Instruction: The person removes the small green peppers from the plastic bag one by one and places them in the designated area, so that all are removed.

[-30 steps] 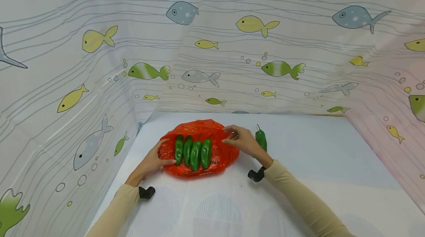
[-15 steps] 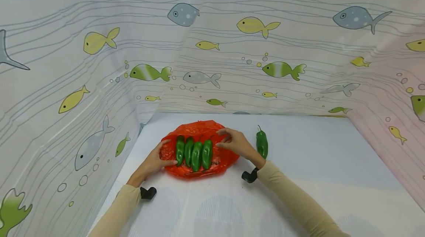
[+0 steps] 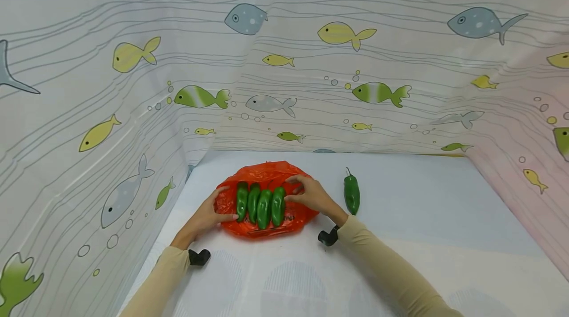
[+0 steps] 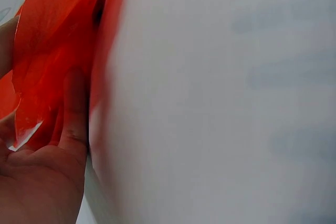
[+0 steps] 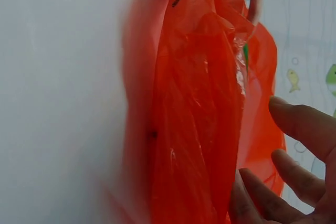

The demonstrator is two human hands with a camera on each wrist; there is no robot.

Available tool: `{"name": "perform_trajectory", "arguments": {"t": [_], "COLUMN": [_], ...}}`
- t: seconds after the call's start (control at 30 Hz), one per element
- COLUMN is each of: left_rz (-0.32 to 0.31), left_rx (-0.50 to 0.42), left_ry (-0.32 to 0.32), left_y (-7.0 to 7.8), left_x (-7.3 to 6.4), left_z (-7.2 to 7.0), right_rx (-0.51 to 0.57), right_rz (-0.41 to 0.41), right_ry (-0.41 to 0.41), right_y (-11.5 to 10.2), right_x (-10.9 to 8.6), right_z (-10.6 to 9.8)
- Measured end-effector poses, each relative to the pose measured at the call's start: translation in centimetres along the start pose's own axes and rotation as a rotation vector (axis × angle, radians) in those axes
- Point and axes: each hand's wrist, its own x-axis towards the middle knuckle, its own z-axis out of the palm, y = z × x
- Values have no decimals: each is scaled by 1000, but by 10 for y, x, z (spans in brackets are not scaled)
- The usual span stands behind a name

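Several glossy green chili peppers (image 3: 264, 208) lie side by side within a spread, crinkled red plastic bag (image 3: 255, 232) in the head view. At the bag's left edge, my left hand (image 3: 206, 216) holds the plastic, its thumb near the lower end of the leftmost pepper. In the left wrist view, red plastic (image 4: 63, 30) covers part of that hand's fingers. My right hand (image 3: 315, 196) hovers over the bag's right side, fingers loosely bent, close to the rightmost pepper in the row. The right wrist view shows its fingers (image 5: 302, 124) apart and holding nothing.
One more green chili pepper (image 3: 351, 193) with a thin stem lies on the white tabletop (image 3: 422, 198), right of the bag. Fish-printed sheets (image 3: 311, 75) wall the table at the back and sides.
My right hand has moved left, from the bag's right edge to beside the rightmost pepper of the row. The lone pepper now shows fully. The left hand stays in place.
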Motion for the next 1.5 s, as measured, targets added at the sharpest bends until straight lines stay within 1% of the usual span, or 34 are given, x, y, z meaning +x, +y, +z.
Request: {"name": "perform_trajectory", "arguments": {"t": [0.1, 0.23, 0.33, 0.47, 0.67, 0.87, 1.2, 1.37, 1.5], "left_rz": [1, 14, 11, 14, 18, 10, 18, 18, 15], "left_rx": [3, 4, -13, -21, 3, -12, -9, -13, -15], "left_ry": [1, 2, 7, 8, 8, 2, 0, -3, -1], "left_y": [0, 1, 0, 1, 4, 4, 6, 6, 5], "left_x": [0, -1, 0, -1, -4, -3, -5, -5, -4], "left_z": [0, 0, 1, 1, 0, -1, 0, 1, 0], "right_rx": [-11, -60, -80, -61, -65, -74, -67, -65, -47], "right_rz": [-2, 0, 18, 43, 42, 50, 61, 52, 55], "right_ry": [2, 7, 8, 1, -11, -28, -58, -55, -43], "right_y": [1, 3, 4, 5, 3, 1, 2, 4, 1], "right_x": [2, 3, 4, 5, 7, 9, 14, 15, 14], "right_z": [2, 5, 8, 11, 16, 19, 25, 29, 30]}}
